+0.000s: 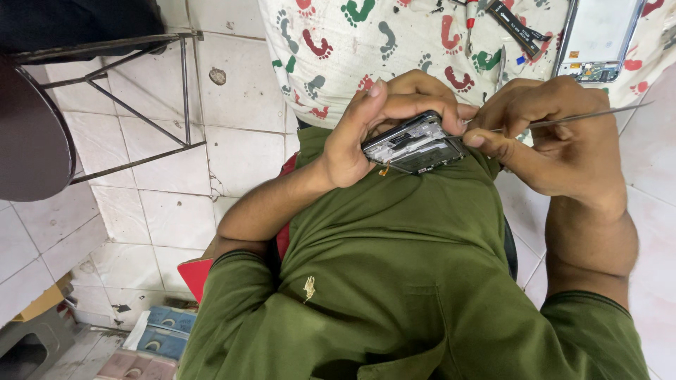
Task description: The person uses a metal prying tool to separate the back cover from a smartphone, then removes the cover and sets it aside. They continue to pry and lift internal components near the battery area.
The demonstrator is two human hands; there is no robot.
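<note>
My left hand [362, 134] grips an opened phone frame [414, 144], a dark body with a metal rim and bare inner parts, held just above my green shirt [394, 267]. My right hand [556, 137] pinches a thin metal prying tool [588, 115] whose tip meets the right end of the frame. The tool's shaft sticks out to the right past my knuckles. Fingers of both hands cover parts of the frame's edges.
A white cloth with coloured footprint prints [401, 42] lies beyond my hands, bearing a second phone body [598, 35], a red-handled screwdriver [470, 17] and a dark flex strip [517, 24]. A metal-legged stool [141, 91], a dark round top [32, 134] and blue boxes [165, 331] stand on white tiles.
</note>
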